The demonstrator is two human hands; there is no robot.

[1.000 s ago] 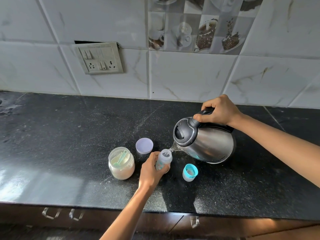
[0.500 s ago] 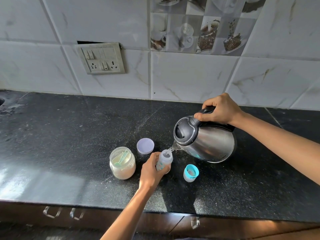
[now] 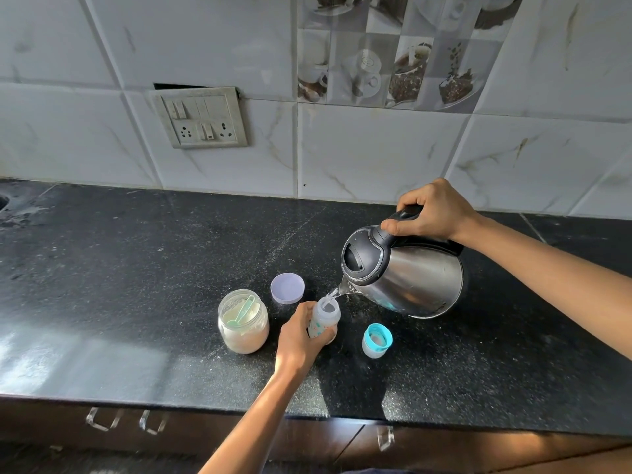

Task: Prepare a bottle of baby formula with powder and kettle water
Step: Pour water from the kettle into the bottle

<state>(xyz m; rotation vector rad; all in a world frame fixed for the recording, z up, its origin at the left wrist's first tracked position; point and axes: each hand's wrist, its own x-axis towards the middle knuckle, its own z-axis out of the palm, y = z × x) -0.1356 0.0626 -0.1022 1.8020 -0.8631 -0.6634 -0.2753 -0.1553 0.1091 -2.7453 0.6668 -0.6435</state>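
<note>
My left hand wraps the small clear baby bottle, which stands upright on the black counter with its mouth uncovered. My right hand grips the black handle of the steel kettle, tilted left with its spout just above the bottle's mouth. A thin stream of water runs from the spout into the bottle. Left of the bottle stands a lidless glass jar of pale formula powder with a green scoop lying in it.
The jar's lilac lid lies behind the bottle. The bottle's teal-ringed cap stands to its right. A switch and socket plate is on the tiled wall. Drawer handles show under the counter's front edge.
The kettle has tipped slightly further and water now shows streaming into the bottle. Both hands keep their hold and place.
</note>
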